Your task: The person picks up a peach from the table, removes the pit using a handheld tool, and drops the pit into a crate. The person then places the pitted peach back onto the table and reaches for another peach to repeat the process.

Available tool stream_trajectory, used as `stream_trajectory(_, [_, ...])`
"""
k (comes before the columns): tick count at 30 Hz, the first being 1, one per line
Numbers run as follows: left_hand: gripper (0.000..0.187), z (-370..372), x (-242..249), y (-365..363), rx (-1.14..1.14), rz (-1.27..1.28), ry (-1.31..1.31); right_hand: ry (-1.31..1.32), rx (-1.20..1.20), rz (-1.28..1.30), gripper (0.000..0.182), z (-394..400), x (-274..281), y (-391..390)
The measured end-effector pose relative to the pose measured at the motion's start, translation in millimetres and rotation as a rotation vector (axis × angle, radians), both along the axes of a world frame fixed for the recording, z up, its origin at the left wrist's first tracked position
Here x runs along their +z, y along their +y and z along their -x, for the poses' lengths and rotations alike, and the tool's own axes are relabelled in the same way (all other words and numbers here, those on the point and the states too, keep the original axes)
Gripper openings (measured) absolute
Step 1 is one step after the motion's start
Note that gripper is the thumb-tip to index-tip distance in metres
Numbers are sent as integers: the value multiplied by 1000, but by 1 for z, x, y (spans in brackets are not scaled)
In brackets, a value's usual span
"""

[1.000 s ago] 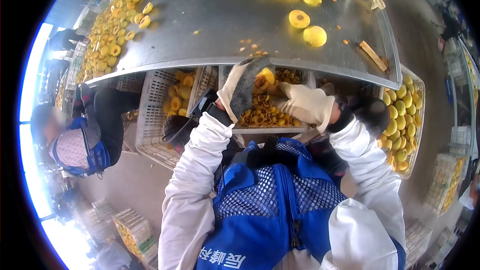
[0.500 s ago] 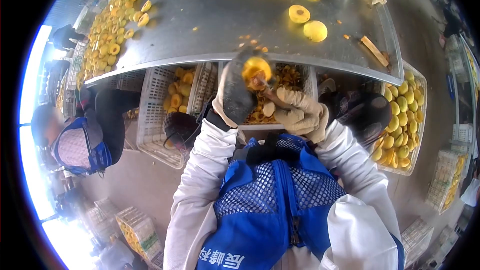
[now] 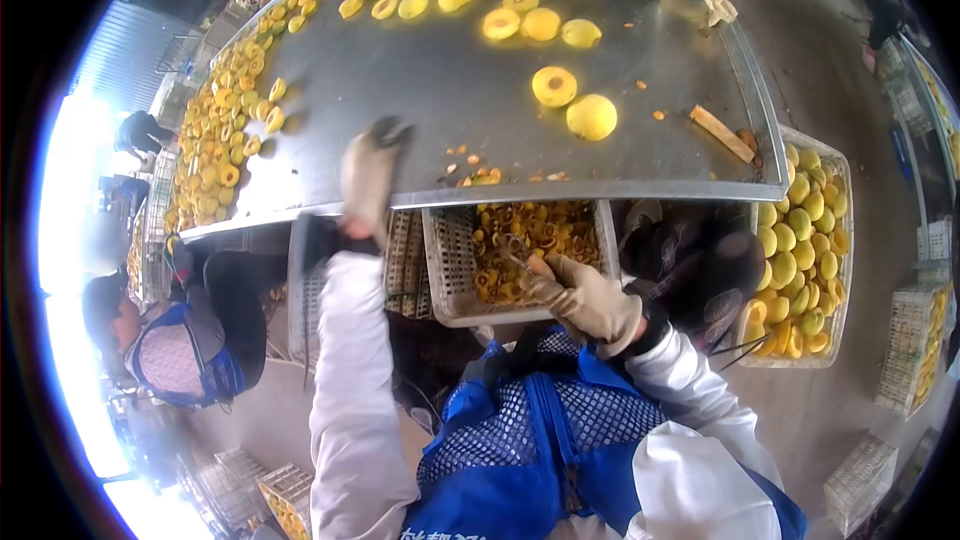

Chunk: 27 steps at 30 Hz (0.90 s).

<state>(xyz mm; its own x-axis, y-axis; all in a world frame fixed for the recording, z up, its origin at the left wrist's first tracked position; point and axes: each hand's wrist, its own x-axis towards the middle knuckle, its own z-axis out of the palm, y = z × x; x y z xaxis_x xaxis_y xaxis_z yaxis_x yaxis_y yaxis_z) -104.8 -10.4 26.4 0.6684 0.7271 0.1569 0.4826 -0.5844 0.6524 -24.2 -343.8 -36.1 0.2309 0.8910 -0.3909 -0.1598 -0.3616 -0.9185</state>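
Observation:
My left hand, in a pale glove with dark fingers, is over the front edge of the metal table. It is smeared by motion, so its grip cannot be made out. My right hand, in a beige glove, is closed round the handle of a pitting tool whose metal tip points up and left. Below that tip is a crate of yellow-orange fruit scraps. Two yellow peach halves lie on the table ahead, one showing its cut face.
More peach halves lie farther back, with a large heap at the left. A wooden stick and crumpled paper sit at the right. A crate of peaches stands right of the table. Another person is at the left.
My left hand has moved left and away from the tool; the peach half it held is no longer seen in it. My right hand keeps the tool, held over the scrap crate.

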Motion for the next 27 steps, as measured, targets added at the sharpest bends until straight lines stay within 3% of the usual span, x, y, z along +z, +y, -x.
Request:
stream_trajectory(1, [42,-40,-2,-18,-59,-15,25,14,-46,0,55,0,-6,-1])
stream_trajectory(2, [46,-71,-25,-13,-270,18,-68,-47,-69,-68,50,-5,-6,-5])
stream_trajectory(4, [38,-151,-115,27,-307,390,-165,7,-100,83,47,-18,55,-13])
stream_trajectory(5, [39,-174,-90,-9,-292,433,-43,64,-124,233,44,-23,77,-17])
stream_trajectory(6, [40,-193,-61,-40,-277,473,79,187,-177,205,40,-23,77,-23])
stream_trajectory(7, [45,-211,-74,-33,-441,195,248,187,-188,212,40,-22,69,-26])
stream_trajectory(9, [48,-212,-75,-53,-401,180,116,107,-277,64,37,-18,49,-28])
stream_trajectory(11, [44,-206,-112,-17,-645,-83,-172,115,-276,124,35,-21,61,-28])
stream_trajectory(12, [38,-195,-125,-4,-655,529,-201,123,-269,184,33,-22,64,-28])
stream_trajectory(13, [35,-154,-7,-82,-271,1110,-218,125,-265,183,33,-21,64,-28])
stream_trajectory(14, [34,-143,-44,-41,-368,1187,-206,185,-335,81,31,-20,62,-27])
stream_trajectory(15, [35,-116,-4,-87,-238,1267,-572,246,-401,-20,29,-18,61,-25])
stream_trajectory(17, [35,-88,-14,-77,-577,1683,-880,320,-381,-5,28,-19,64,-22])
stream_trajectory(18, [35,-72,-19,-74,-559,1671,-898,324,-394,-37,29,-17,65,-18])
stream_trajectory(20, [39,-40,26,-109,-261,1780,-926,240,-403,-46,33,-12,70,-10])
stream_trajectory(21, [39,-26,22,-115,-245,1773,-947,239,-381,-38,33,-13,78,-6])
stream_trajectory(23, [42,-2,1,-122,-408,1599,-1016,95,-185,225,35,-21,107,1])
stream_trajectory(24, [47,5,-17,-127,-414,662,-678,13,-145,236,39,-19,120,7])
stream_trajectory(25, [47,14,-26,-126,-403,667,-686,8,-137,245,39,-14,102,14])
stream_trajectory(27, [64,27,-35,-124,-381,75,-583,235,-310,-322,42,-2,52,27])
